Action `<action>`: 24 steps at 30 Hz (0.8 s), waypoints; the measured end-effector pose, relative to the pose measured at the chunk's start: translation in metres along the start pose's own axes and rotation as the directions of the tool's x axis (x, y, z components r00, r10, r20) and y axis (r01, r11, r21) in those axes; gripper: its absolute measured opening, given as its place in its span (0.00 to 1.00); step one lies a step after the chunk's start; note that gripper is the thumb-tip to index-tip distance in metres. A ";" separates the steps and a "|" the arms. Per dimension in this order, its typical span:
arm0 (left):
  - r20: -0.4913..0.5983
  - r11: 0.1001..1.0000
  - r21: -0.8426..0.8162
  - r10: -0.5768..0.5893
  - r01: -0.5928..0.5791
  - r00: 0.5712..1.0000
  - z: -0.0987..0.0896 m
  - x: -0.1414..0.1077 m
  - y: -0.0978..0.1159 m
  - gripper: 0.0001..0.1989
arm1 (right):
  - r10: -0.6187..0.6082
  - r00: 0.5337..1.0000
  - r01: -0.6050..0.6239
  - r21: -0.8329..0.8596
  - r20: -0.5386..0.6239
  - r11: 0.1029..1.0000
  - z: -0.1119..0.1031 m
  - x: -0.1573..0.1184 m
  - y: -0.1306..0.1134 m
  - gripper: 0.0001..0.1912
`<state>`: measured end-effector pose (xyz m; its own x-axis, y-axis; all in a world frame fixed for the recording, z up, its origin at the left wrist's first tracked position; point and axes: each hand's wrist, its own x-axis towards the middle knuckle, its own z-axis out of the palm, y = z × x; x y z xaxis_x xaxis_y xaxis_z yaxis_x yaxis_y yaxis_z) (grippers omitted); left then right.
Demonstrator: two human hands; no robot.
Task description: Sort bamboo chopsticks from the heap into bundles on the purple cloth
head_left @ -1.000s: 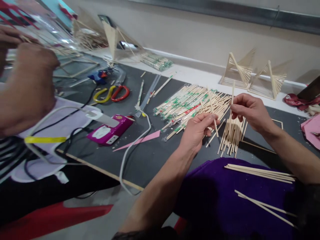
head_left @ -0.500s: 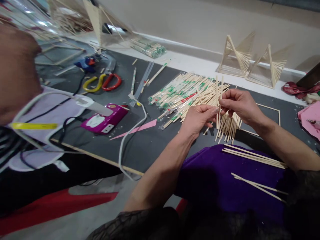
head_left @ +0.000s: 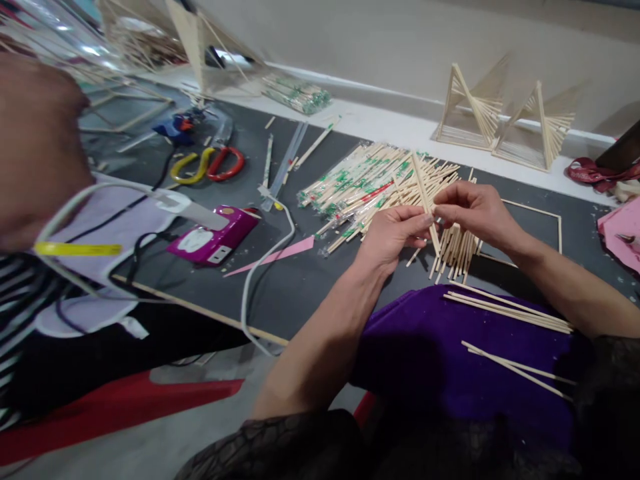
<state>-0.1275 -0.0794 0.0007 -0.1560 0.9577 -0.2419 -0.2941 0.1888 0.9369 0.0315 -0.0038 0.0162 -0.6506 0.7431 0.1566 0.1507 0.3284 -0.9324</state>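
The left hand (head_left: 393,232) is pinching a pair of sticks (head_left: 423,184) between thumb and fingers, holding them aslant above the surface (head_left: 295,293). The right hand (head_left: 473,208) is meeting them from the other side with thumb and fingertips; whether it is gripping cannot be told. Wrapped chopsticks (head_left: 355,180) are lying behind the left hand, a loose bundle (head_left: 459,253) is lying below the right, and spare sticks (head_left: 507,312) are resting on a purple cloth (head_left: 410,327).

Held sticks (head_left: 420,177): partly covered by the left hand (head_left: 393,233); perhaps two, not clearly separated.
Co-worker's hand (head_left: 37,147): blurred, cut off by the left edge.
Pink sheet (head_left: 617,223): cropped at right edge.
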 end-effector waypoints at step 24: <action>-0.030 1.000 0.012 -0.004 0.005 1.000 -0.001 0.001 -0.008 0.18 | -0.122 0.931 0.329 -0.651 0.343 0.684 0.001 -0.016 0.024 0.11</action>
<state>-0.1261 -0.0801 -0.0074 -0.1830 0.9499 -0.2534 -0.2832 0.1959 0.9388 0.0447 -0.0089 -0.0090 -0.8798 0.4518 0.1477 0.3730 0.8488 -0.3746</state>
